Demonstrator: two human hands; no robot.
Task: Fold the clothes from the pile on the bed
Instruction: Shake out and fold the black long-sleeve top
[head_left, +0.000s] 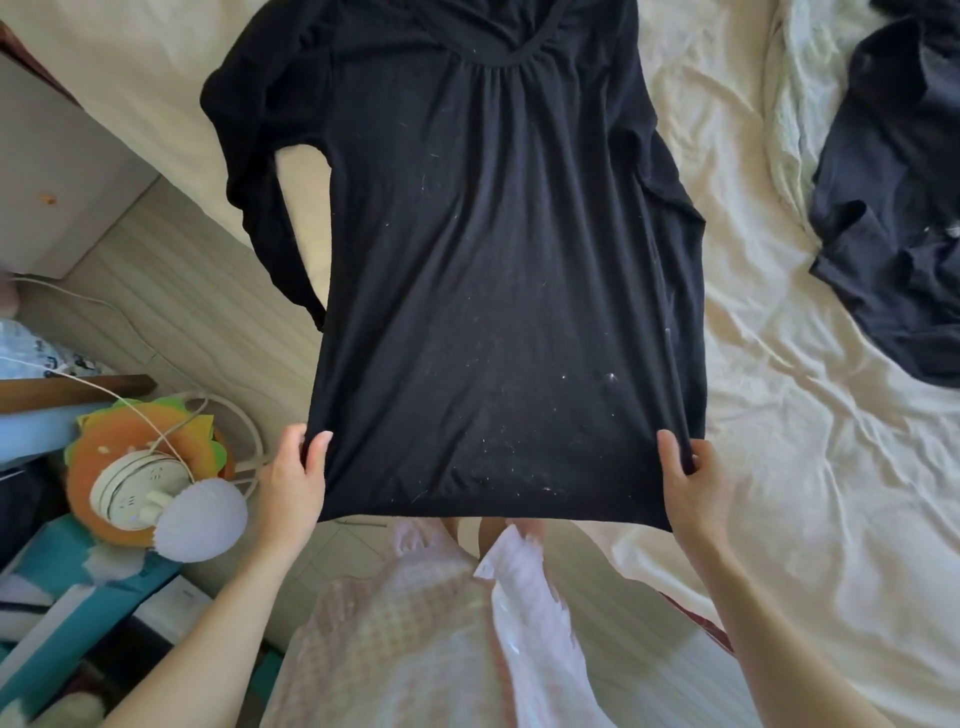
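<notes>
1. head view: the black top (483, 270) lies stretched with its neckline out over the bed (779, 364) and its hem at the near edge.
2. left hand (291, 483) and right hand (688, 483) each pinch a hem corner, equally near.

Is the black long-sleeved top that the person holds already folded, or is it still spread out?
Spread out. The black top lies open at full length, neckline far, both sleeves along its sides; the left hand and right hand grip its hem corners.
</notes>
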